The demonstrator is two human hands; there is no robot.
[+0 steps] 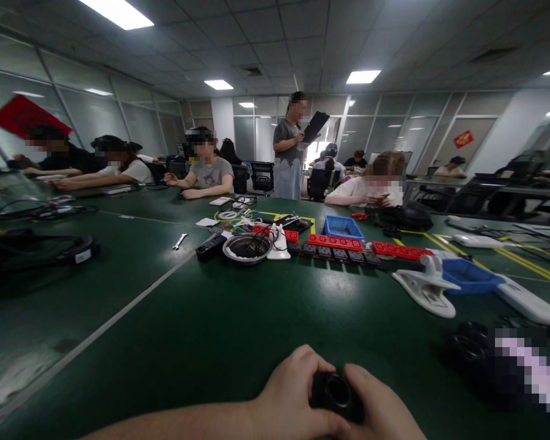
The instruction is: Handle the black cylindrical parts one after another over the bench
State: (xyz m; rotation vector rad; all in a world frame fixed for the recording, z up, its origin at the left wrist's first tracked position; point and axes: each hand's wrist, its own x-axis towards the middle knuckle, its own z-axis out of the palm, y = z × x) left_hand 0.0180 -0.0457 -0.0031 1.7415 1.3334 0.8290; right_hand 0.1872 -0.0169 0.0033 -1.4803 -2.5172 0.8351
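Note:
Low in the head view, near the table's front edge, both hands close around a small black object with a round, lens-like opening [338, 390]. My left hand [293, 397] wraps its left side, fingers curled over the top and front. On its right side lies my right hand [380, 406], thumb or finger along the edge. Much of the black object is hidden by the hands, so its exact kind cannot be made out. To the right, a dark object with a similar round opening [470, 345] rests on the green table [201, 342].
Across the table lie a metal bowl [247, 260], red socket strips [334, 242], blue trays [343, 226], a white clamp-like stand [426, 287] and a wrench [179, 242]. Black cables [36, 253] sit at left. Several people sit around; one person [288, 146] stands holding a black board.

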